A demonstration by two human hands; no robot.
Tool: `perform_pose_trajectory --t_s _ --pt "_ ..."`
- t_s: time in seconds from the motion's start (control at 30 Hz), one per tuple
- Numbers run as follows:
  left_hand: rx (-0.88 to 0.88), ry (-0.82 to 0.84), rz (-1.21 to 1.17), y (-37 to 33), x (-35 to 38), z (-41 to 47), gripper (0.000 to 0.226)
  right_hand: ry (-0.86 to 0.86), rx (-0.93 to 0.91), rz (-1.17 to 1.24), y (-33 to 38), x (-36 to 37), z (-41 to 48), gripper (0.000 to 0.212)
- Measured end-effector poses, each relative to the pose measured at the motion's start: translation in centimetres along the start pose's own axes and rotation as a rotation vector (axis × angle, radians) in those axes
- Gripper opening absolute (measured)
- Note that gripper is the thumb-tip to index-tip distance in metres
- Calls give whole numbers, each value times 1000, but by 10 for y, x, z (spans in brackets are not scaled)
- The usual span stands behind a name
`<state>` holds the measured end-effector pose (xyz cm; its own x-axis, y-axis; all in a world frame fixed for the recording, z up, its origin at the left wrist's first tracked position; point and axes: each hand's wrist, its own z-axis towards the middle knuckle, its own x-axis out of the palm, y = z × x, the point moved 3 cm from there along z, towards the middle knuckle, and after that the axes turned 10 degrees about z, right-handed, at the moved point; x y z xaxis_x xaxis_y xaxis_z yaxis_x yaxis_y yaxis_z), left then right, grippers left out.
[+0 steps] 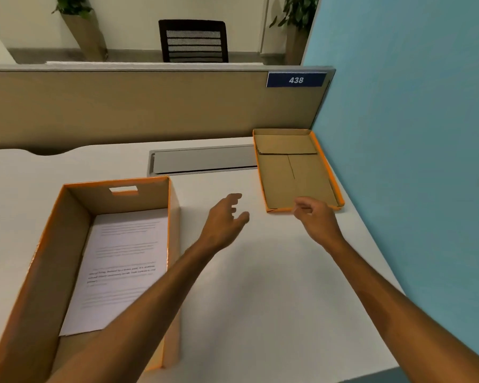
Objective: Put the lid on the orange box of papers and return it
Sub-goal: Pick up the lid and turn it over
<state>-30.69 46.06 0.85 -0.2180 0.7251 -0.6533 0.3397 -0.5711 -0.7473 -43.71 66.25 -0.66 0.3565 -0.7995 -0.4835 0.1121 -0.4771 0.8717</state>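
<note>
Orange cardboard box (75, 258) — open, printed papers (119, 269) lying flat inside, sitting left on the desk (260, 286). Shallow lid (293, 167) lying upturned far right. I am reaching my left hand (224, 219) and right hand (315, 217) — both loosely spread, holding nothing.

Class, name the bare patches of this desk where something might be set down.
Bare desk lies between the orange box and the blue partition, and left of the cable tray. The far right corner is crowded by the upturned lid.
</note>
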Motion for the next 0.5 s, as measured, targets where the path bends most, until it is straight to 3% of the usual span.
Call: perform_pose_trajectory --t_s 0.2,0.5 --pt "-197 112 -73 -5 54 67 59 38 -16 -199 -43 -12 59 42" --pt "-381 152 -117 -4 111 132 67 -116 130 -381 -118 -47 109 65"
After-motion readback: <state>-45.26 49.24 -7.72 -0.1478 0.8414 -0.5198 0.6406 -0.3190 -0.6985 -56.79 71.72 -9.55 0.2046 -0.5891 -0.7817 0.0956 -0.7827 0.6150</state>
